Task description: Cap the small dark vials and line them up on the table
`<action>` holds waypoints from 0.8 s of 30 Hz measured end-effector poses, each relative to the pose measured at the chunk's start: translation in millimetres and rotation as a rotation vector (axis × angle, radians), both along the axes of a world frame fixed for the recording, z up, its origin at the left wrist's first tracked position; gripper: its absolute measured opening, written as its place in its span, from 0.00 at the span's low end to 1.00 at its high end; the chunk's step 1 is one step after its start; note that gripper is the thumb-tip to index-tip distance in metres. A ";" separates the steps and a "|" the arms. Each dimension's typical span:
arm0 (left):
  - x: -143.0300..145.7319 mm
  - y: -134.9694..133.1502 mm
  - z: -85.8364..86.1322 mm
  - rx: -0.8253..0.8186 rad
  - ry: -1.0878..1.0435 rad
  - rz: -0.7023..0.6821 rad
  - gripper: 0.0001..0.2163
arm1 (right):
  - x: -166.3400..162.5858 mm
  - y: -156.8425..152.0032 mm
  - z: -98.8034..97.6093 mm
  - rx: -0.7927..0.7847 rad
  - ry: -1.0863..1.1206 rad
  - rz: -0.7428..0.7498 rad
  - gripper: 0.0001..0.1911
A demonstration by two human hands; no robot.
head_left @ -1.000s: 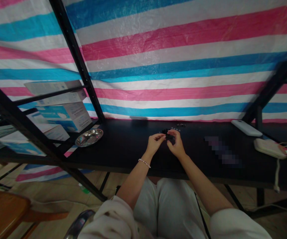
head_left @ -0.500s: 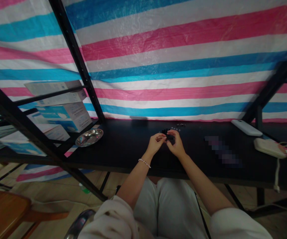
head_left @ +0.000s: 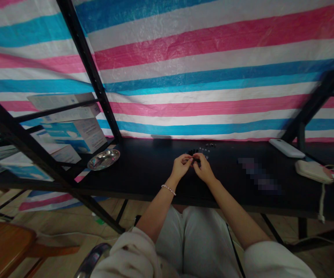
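My left hand [head_left: 181, 166] and my right hand [head_left: 204, 168] meet over the black tabletop [head_left: 155, 170], fingertips almost touching. Both have their fingers bent in a pinch around something small and dark, mostly covered by the fingers; its kind is too small to tell. Just beyond the fingertips lies a cluster of small black pieces [head_left: 194, 151]. To the right of these sit several small clear pieces [head_left: 204, 150], and a few tiny shiny bits [head_left: 211, 145] lie farther back. A beaded bracelet [head_left: 168, 189] circles my left wrist.
A round metal dish [head_left: 104, 160] stands at left, near stacked boxes [head_left: 77, 135] behind a black frame post [head_left: 90, 69]. On the right are a white case [head_left: 287, 148], a cream device with a cord [head_left: 314, 172] and a blurred-out patch [head_left: 259, 177]. A striped sheet [head_left: 198, 77] hangs behind.
My right hand's fingers have drawn in toward the left fingertips, narrowing the gap and covering more of the dark thing. More of the clear pieces shows beyond. Little else differs.
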State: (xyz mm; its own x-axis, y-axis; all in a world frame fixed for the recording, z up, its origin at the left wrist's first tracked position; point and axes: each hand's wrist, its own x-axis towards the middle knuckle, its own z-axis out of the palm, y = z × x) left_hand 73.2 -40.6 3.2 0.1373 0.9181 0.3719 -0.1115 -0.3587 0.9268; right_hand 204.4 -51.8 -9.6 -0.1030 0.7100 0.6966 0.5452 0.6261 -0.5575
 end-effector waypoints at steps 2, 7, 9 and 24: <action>-0.8 0.1 0.2 0.006 0.010 0.035 0.08 | -1.3 0.7 -2.4 -0.057 -0.052 0.004 0.19; -2.9 -0.7 1.6 0.016 0.027 0.072 0.08 | -3.4 1.9 -4.1 -0.054 -0.150 0.013 0.23; -2.8 -1.1 1.5 0.010 0.005 0.055 0.10 | -2.8 2.1 -3.5 -0.019 -0.144 0.003 0.23; -1.5 -2.6 -3.8 0.176 0.278 0.077 0.06 | -5.5 -6.5 5.4 0.038 0.077 -0.007 0.23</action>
State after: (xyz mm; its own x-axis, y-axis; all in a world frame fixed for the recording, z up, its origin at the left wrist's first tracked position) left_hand 71.7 -43.2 -0.6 0.1883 0.8546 0.4840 0.1705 -0.5138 0.8408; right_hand 198.9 -58.4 -4.2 -0.0431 0.6834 0.7288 0.5057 0.6440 -0.5740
